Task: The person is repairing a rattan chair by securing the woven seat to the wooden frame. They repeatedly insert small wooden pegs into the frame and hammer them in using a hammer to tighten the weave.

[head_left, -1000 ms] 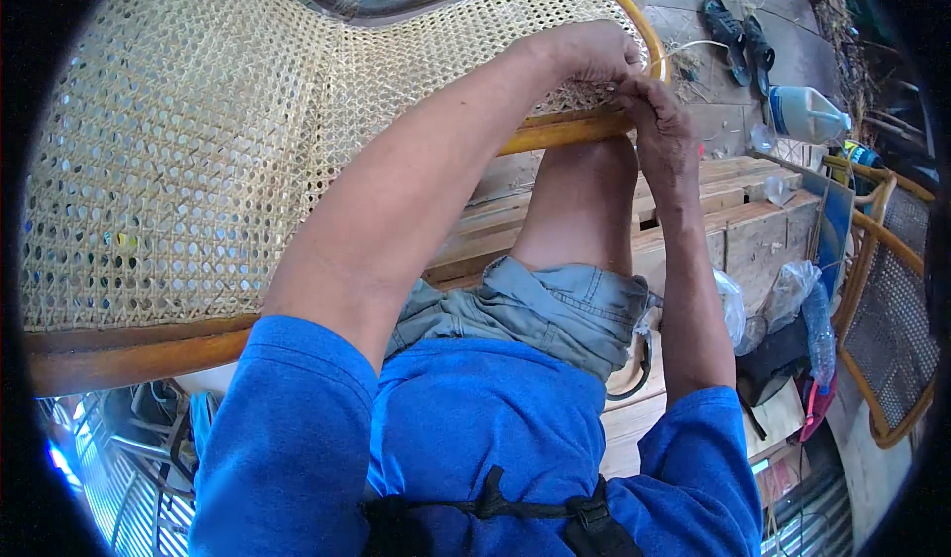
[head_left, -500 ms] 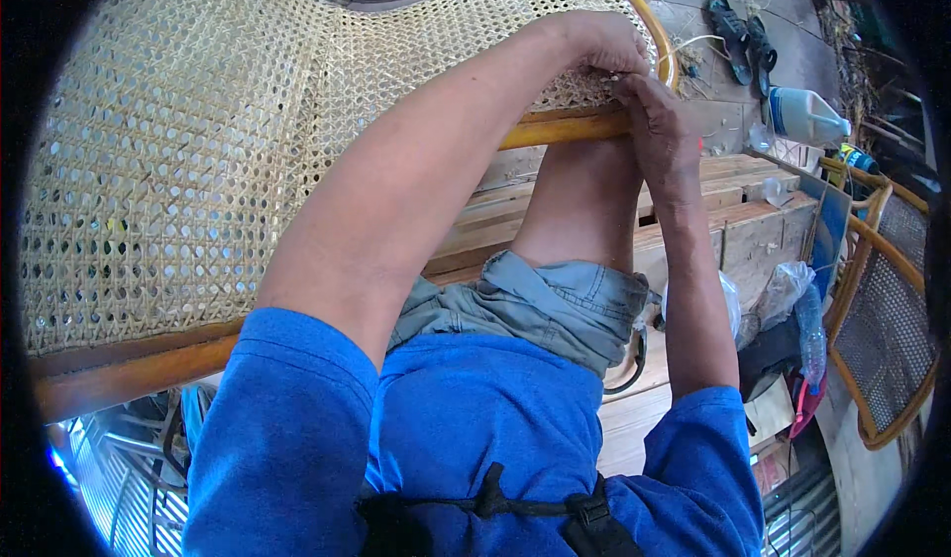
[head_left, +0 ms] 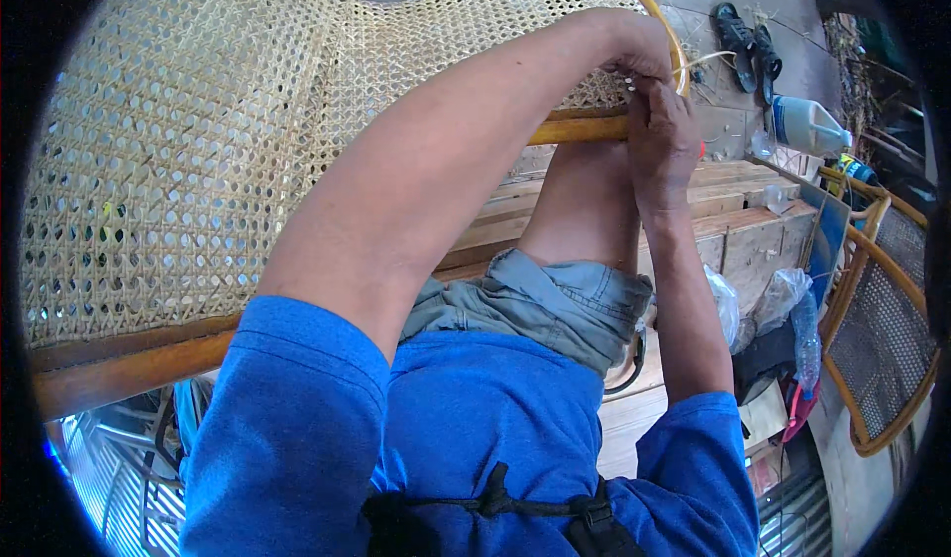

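Observation:
A woven cane seat panel in a brown wooden frame lies across my lap. My left hand reaches over to its right front corner, wrist bent, with fingers curled down and mostly hidden. Just below, my right hand is closed at the same corner, its thumb and fingertips pressed together close to the left fingers. From between the hands a thin pale cane strand sticks out to the right, past the frame's edge. What the left fingertips grip is out of sight.
Black sandals lie on the floor at the far right, near a white plastic jug. Stacked wooden boards are beside my leg. Plastic bags, a clear bottle and another cane-panelled frame stand to the right.
Both hands have shifted slightly right at the corner, and the right hand has turned with its knuckles higher. The loose strand now points further right and a little lower.

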Available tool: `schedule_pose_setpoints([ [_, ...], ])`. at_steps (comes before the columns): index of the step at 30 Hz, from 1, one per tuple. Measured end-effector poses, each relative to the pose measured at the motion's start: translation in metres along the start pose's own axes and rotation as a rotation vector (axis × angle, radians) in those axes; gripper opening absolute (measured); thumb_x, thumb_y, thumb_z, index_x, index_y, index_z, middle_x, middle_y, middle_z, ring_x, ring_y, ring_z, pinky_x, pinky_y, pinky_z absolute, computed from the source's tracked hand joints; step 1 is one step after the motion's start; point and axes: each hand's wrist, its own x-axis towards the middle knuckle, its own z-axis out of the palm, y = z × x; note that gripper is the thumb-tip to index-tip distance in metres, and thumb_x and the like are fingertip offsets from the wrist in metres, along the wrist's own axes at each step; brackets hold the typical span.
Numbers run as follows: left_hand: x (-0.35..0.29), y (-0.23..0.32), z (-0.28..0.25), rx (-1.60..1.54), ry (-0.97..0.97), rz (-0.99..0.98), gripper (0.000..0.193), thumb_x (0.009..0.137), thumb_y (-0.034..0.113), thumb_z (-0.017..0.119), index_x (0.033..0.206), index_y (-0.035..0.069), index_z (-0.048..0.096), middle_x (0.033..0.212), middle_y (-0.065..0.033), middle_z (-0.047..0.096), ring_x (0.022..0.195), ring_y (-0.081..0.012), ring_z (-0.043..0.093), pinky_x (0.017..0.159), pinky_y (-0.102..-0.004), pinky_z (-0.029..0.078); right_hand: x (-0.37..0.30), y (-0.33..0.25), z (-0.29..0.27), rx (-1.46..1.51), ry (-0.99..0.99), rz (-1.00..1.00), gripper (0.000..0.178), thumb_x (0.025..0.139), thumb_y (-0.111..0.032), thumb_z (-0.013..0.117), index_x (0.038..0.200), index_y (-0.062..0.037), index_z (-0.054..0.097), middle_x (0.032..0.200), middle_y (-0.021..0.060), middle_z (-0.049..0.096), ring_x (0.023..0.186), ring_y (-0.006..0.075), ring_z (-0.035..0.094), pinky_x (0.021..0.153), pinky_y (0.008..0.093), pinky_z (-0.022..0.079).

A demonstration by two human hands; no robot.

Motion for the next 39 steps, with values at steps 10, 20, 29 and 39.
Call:
schedule_pose_setpoints([
  [10, 0.041, 0.003, 0.008, 0.321, -0.106, 0.244, 0.027, 0.076, 0.025, 0.059, 0.083, 0.000, 0.067, 0.067, -0.0110, 0.061, 0.054, -0.0202, 0.055, 0.047, -0.0366, 0.045, 0.000, 0.003, -0.006, -0.159, -0.075, -0.091, 0.021, 0.078, -0.006, 0.056, 0.097, -0.0081, 0.063, 0.096, 0.0123, 0.059, 0.095, 0.0322, 0.054, 0.080, 0.0412, 0.045],
  [20, 0.023, 0.022, -0.007, 0.331, -0.185, 0.144, 0.029, 0.072, 0.024, 0.061, 0.085, -0.001, 0.067, 0.076, -0.0124, 0.065, 0.061, -0.0231, 0.059, 0.052, -0.0383, 0.047, 0.002, 0.008, -0.010, -0.078, -0.090, -0.178, 0.027, 0.078, -0.006, 0.053, 0.101, -0.0110, 0.064, 0.101, 0.0102, 0.059, 0.097, 0.0309, 0.054, 0.081, 0.0398, 0.045],
  [29, 0.048, 0.009, 0.004, 0.548, -0.141, 0.289, 0.028, 0.073, 0.023, 0.061, 0.087, 0.001, 0.069, 0.082, -0.0140, 0.067, 0.069, -0.0232, 0.062, 0.056, -0.0373, 0.049, 0.001, 0.016, -0.010, -0.152, -0.165, -0.161, 0.020, 0.080, -0.010, 0.054, 0.098, -0.0115, 0.063, 0.097, 0.0112, 0.058, 0.094, 0.0322, 0.056, 0.078, 0.0416, 0.046],
  [39, 0.034, 0.008, -0.007, 0.295, -0.146, 0.094, 0.029, 0.072, 0.026, 0.063, 0.085, 0.000, 0.068, 0.074, -0.0122, 0.065, 0.059, -0.0223, 0.057, 0.049, -0.0382, 0.046, 0.028, 0.019, -0.026, -0.123, -0.449, -0.224, 0.013, 0.085, -0.013, 0.054, 0.094, -0.0073, 0.060, 0.091, 0.0141, 0.059, 0.087, 0.0337, 0.059, 0.070, 0.0430, 0.048],
])
